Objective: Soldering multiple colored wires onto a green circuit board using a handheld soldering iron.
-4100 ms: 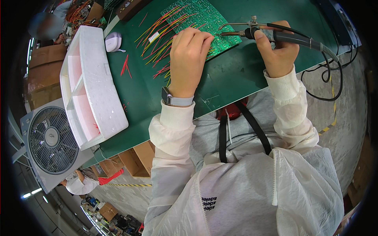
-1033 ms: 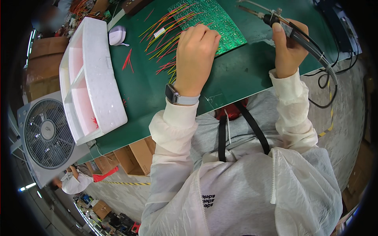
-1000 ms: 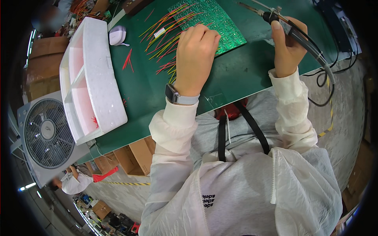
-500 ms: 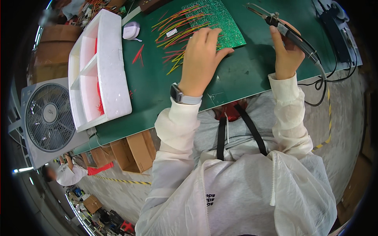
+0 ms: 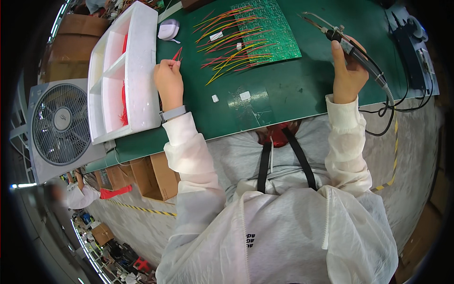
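Observation:
At the left of the green table, my left hand [image 5: 169, 84] is closed, its fingertips pinched at a few loose red wires [image 5: 178, 53] beside the white foam box. My right hand [image 5: 349, 71] grips a soldering iron [image 5: 351, 47] with a thin metal tube clamped along its front end; the tip points up and left, above the table. Between the hands lies a green circuit board panel [image 5: 279, 33]. Rows of red and yellow wires [image 5: 227, 52] stick out from its left side. Small white pieces [image 5: 216, 36] rest among the wires, and others lie nearer the front edge.
The divided white foam box [image 5: 142, 71] holds red wires in its compartments. Behind my left hand sits a lilac case [image 5: 169, 30]. A blue-grey station [image 5: 416, 52] with black cables stands at the right. A fan [image 5: 61, 125] and cardboard boxes [image 5: 163, 175] are beyond the table edge.
My left hand has left the circuit board and moved left to the loose red wires. White pieces on the table now show. The right hand still holds the soldering iron in nearly the same place.

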`<action>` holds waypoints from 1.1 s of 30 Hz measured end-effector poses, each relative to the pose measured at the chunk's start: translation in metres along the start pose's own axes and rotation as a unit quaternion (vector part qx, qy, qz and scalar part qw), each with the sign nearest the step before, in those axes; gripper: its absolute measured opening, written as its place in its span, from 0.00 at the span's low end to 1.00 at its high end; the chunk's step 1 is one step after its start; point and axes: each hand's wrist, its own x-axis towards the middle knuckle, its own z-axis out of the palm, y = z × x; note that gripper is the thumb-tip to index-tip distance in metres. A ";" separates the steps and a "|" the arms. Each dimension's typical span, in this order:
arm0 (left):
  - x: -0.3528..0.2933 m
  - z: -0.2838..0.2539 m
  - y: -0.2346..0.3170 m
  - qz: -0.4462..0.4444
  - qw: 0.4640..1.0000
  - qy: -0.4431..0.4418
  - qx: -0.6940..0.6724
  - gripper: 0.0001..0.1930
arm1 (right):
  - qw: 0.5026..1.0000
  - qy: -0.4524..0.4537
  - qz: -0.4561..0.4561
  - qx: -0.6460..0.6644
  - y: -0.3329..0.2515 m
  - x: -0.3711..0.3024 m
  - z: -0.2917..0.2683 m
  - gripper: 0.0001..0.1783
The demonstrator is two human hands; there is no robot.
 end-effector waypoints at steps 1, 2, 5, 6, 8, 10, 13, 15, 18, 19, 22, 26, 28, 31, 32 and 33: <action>-0.001 0.001 0.001 0.018 1.000 0.012 0.022 0.05 | 1.000 0.003 0.003 -0.007 0.000 -0.001 0.000 0.14; -0.004 0.003 0.008 0.018 1.000 0.011 0.019 0.05 | 1.000 0.009 0.005 -0.017 0.001 0.000 -0.002 0.14; -0.024 -0.009 0.056 0.048 0.992 0.066 -0.101 0.03 | 1.000 0.008 -0.011 -0.004 0.002 0.000 -0.003 0.14; -0.035 -0.018 0.082 0.028 0.986 0.042 -0.161 0.03 | 1.000 0.006 -0.012 -0.009 0.002 0.000 -0.001 0.14; -0.054 -0.019 0.115 0.101 0.966 -0.035 -0.237 0.04 | 1.000 0.000 -0.019 0.009 0.001 0.000 0.003 0.14; -0.057 -0.003 0.140 0.229 0.940 -0.029 -0.250 0.05 | 1.000 -0.007 -0.026 0.003 0.002 0.000 0.003 0.14; -0.047 0.018 0.155 0.317 0.925 -0.057 -0.203 0.05 | 0.999 -0.017 -0.029 -0.011 0.004 -0.001 0.001 0.14; -0.044 0.026 0.162 0.329 0.919 -0.045 -0.212 0.05 | 0.999 -0.019 -0.026 -0.006 0.004 -0.002 0.000 0.14; -0.039 0.029 0.170 0.344 0.919 -0.057 -0.185 0.05 | 0.999 -0.020 -0.022 -0.015 0.001 -0.001 0.000 0.14; -0.036 0.029 0.171 0.327 0.918 -0.057 -0.219 0.06 | 1.000 -0.019 -0.017 -0.018 0.000 0.000 -0.001 0.14; -0.031 0.031 0.166 0.299 0.924 -0.038 -0.237 0.06 | 1.000 -0.017 0.013 -0.017 0.000 0.000 -0.001 0.15; -0.034 0.033 0.161 0.298 0.926 -0.021 -0.231 0.07 | 1.000 -0.024 0.006 -0.019 -0.005 -0.003 -0.004 0.15; -0.034 0.034 0.160 0.292 0.925 -0.030 -0.243 0.07 | 0.999 -0.037 0.001 -0.036 -0.004 -0.004 -0.011 0.15; -0.033 0.034 0.158 0.280 0.919 -0.052 -0.273 0.06 | 0.997 -0.042 0.033 -0.052 -0.004 -0.005 -0.017 0.16; -0.033 0.035 0.158 0.273 0.920 -0.051 -0.277 0.06 | 0.995 -0.059 -0.007 -0.075 -0.001 -0.003 -0.022 0.15; -0.034 0.036 0.159 0.275 0.918 -0.046 -0.281 0.06 | 0.991 -0.076 -0.047 -0.098 0.002 -0.001 -0.025 0.15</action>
